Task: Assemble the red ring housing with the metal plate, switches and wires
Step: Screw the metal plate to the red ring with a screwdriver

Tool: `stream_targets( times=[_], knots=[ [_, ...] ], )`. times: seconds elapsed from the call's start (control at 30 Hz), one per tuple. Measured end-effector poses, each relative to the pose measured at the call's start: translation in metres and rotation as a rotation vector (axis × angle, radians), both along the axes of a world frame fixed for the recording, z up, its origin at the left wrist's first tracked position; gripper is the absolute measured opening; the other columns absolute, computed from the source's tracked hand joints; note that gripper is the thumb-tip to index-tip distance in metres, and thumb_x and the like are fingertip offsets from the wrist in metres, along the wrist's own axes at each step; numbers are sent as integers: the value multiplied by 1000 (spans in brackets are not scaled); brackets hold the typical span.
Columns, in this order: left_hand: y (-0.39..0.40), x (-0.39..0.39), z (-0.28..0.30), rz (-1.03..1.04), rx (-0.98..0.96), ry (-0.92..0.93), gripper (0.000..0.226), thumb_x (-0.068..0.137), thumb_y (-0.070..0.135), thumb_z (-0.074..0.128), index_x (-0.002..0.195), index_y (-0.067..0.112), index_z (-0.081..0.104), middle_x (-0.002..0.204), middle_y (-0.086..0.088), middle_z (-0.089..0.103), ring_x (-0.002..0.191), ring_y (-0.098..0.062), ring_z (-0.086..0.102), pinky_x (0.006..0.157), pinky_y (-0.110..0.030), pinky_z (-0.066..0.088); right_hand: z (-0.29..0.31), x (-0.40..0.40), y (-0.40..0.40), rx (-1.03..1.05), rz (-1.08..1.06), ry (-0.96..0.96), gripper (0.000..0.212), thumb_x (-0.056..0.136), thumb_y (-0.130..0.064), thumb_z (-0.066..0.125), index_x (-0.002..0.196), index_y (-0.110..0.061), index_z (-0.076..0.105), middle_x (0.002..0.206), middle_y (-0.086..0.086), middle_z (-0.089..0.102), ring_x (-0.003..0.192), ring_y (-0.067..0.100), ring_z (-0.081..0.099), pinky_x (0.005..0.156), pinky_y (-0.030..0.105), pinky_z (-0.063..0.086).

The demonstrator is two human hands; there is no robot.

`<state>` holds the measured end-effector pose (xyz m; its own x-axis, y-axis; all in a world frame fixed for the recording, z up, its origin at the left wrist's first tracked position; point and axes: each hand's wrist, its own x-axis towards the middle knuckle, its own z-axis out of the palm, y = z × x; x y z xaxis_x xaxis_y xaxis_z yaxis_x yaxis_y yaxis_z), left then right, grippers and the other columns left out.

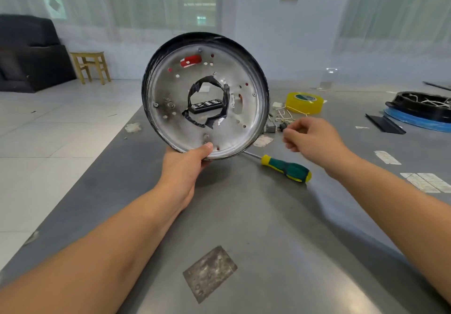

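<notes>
Above the grey table (244, 216), left hand (185, 164) grips the lower rim of the round housing (206, 95), thumb pressed on the near face, remaining fingers curled behind and hidden. Housing is held upright on edge, clear of the tabletop, open side facing the camera. Metal plate (170, 89) fills its inside (silvery, many small holes, a few screws); red shows through a slot near the top (191, 60). Centre hole is edged with ragged black tape (227, 99), and a dark box with white labels (207, 105) on the table is visible through it.

Right hand (314, 140) hovers right of the housing, fingers loosely curled; cannot tell whether they pinch anything. Just beyond the fingertips: small switch parts and pale wires (283, 117) on the table.

Screwdriver (285, 168) (green and yellow handle) lies flat below the housing, shaft tip hidden behind the rim. Yellow tape roll (305, 102) sits beyond the wires. Far right, a black round tray (419, 107) holds white wires and rests on a blue ring (415, 121).
</notes>
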<state>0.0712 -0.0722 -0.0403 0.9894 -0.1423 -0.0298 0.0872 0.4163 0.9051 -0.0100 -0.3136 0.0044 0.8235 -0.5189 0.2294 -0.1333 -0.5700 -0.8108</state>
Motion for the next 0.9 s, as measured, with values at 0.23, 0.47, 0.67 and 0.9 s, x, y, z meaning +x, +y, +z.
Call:
stream_targets(
  times=[0.23,0.47,0.67,0.9],
  knots=[
    [-3,19,-6,42,-48,-6,47,88,-10,74,133,3,63,118,-12,78,107,-25,77,83,-36,64,-4,46,-92,-316,-255,270,10,93,-13,65,97,-17,74,112,11,73,109,32,63,91,35,49],
    [-1,18,-7,19,-49,-16,40,88,-11,74,126,1,67,110,-12,80,101,-24,79,74,-28,64,-20,80,-108,-368,-235,383,23,95,-19,70,117,-15,74,121,12,69,117,32,59,92,33,48],
    [-2,16,-7,2,-50,-43,42,89,-13,71,128,3,66,112,-11,80,102,-24,78,81,-32,65,-27,93,-109,-442,-292,384,18,96,-20,68,112,-14,74,115,14,70,107,32,63,82,32,48],
    [-2,16,-8,11,-17,-48,40,89,-13,72,123,7,67,110,-9,81,101,-24,78,90,-38,64,-32,98,-109,-486,-325,383,16,98,-19,65,108,-12,73,107,16,68,88,28,53,75,34,48]
  ],
)
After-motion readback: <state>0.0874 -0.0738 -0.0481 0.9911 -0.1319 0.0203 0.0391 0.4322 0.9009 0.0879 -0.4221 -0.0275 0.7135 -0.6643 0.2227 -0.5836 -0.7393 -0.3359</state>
